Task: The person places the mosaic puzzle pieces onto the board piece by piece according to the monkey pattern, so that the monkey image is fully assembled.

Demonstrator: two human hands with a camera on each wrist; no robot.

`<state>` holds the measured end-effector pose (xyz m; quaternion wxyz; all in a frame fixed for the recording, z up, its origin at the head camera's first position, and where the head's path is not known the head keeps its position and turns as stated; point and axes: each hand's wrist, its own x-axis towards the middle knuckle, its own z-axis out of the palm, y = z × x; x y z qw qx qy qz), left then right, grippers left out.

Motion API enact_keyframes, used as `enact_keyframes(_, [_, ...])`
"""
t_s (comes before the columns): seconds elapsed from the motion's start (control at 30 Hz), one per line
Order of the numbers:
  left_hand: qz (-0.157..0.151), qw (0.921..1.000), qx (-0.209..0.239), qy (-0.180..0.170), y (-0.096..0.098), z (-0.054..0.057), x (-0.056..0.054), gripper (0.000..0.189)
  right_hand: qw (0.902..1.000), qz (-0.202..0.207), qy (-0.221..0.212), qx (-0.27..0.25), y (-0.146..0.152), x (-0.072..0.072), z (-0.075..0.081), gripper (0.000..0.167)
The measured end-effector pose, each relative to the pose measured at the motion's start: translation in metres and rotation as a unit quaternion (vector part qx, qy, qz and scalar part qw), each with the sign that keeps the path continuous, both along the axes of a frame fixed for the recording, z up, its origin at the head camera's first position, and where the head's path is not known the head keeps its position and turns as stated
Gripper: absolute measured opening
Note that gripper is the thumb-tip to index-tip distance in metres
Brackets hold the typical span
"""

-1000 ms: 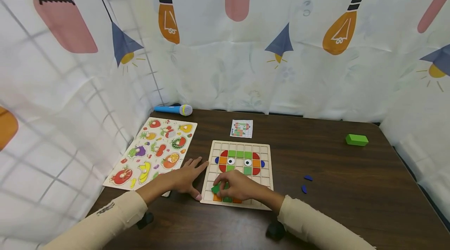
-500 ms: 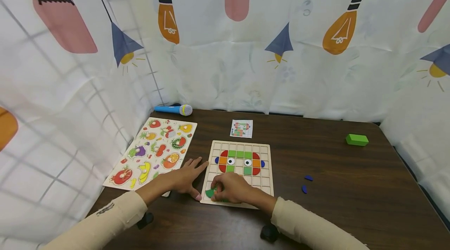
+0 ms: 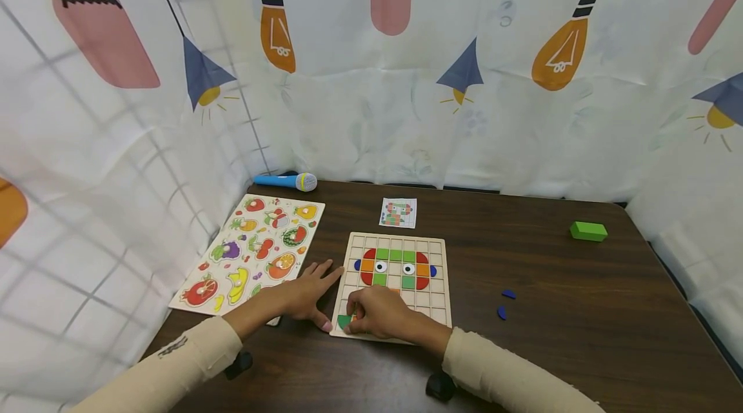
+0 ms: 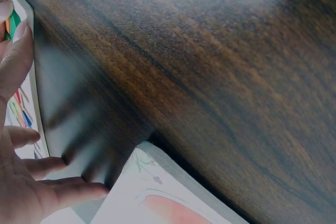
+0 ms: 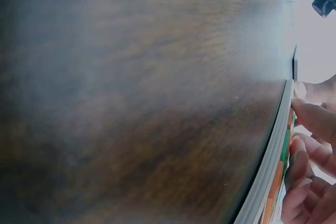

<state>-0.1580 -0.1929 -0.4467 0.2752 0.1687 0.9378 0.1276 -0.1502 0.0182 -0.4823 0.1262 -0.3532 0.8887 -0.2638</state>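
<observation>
On a wooden grid board [image 3: 435, 322], coloured tiles form a face with two eye tiles. My right hand [image 3: 383, 313] is over the board's near left part, fingers bent. Its thumb and finger pinch a green quarter-round tile [image 3: 344, 321] low in the near left corner. In the right wrist view, curled fingers [image 5: 315, 116] meet the tiles along the board's edge. Orange and green tiles beneath that hand are mostly hidden. My left hand [image 3: 307, 297] lies with fingers spread at the board's left side, its thumb at the near left corner.
A fruit puzzle board [image 3: 246, 258] lies to the left, with a toy microphone [image 3: 287, 181] behind it. A pattern card [image 3: 398, 213] lies beyond the grid board. Two blue pieces [image 3: 505, 303] and a green block [image 3: 589, 231] are to the right. Curtains [image 3: 371, 110] enclose the table.
My right hand has moved left and slightly nearer with the green tile, which now sits at the board's near left corner. My left hand has stayed in place.
</observation>
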Motion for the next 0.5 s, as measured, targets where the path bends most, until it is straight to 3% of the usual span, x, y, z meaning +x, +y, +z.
enact_keyframes(0.27, [0.0, 1.0, -0.004, -0.002, 0.0, 0.0, 0.0, 0.111, 0.9995, 0.024, -0.006, -0.02, 0.015, -0.002, 0.007, 0.016])
enact_keyframes(0.5, [0.006, 0.9999, -0.01, -0.004, 0.001, 0.0, 0.0, 0.112, 0.9955, 0.055, -0.046, -0.062, 0.08, -0.017, 0.011, 0.013])
